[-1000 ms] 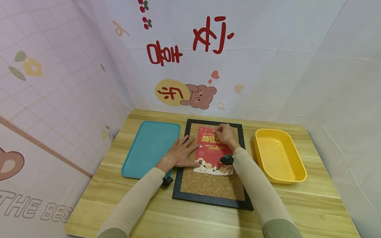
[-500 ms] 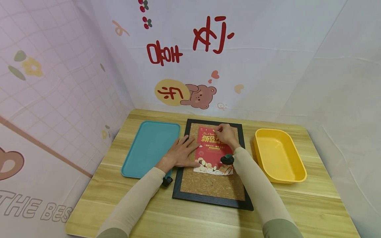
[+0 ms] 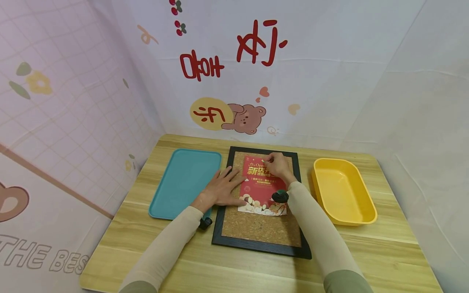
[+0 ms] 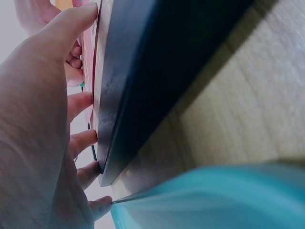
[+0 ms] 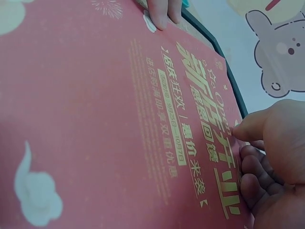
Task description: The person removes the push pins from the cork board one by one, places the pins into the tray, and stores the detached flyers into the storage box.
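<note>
A printed white backdrop (image 3: 311,101) rises behind our worktop (image 3: 139,244). Between our hands, the red poster (image 3: 260,186) lies on a cork board (image 3: 261,230): our left hand (image 3: 221,189) rests spread at its left edge; our right hand (image 3: 277,165) pinches what seems a small green pin (image 4: 82,85). Nothing has visibly shifted, so this step seems unfinished. Left of our hands is a teal tray (image 3: 183,183); right, a yellow tub (image 3: 342,193). Our fingers mostly hide the pin.

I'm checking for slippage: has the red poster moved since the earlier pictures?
No; in the head view, the red poster shows no visible shift against the black frame around it.
</note>
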A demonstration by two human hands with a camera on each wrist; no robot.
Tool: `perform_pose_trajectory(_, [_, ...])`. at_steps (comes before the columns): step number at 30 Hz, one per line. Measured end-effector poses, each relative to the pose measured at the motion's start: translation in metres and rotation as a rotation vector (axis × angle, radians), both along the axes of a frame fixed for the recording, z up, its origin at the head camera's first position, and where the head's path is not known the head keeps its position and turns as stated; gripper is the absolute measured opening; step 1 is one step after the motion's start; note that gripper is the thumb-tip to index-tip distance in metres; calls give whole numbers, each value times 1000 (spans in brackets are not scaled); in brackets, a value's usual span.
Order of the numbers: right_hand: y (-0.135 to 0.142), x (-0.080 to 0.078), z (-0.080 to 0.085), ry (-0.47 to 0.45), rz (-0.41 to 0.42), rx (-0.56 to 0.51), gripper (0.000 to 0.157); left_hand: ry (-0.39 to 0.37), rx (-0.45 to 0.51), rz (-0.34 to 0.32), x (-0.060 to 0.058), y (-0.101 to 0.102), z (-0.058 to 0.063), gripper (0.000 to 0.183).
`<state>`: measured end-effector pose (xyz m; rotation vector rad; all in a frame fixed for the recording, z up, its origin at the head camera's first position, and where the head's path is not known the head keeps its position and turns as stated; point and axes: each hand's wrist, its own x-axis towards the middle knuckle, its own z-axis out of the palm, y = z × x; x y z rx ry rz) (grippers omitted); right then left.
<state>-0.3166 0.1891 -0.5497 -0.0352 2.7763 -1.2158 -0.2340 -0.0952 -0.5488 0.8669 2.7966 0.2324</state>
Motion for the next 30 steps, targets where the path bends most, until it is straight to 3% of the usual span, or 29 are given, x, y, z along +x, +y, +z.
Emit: perform_pose_trajectory(30, [12,14,8,41,129,-27,15,0,4,4,-2,-2,-3,102])
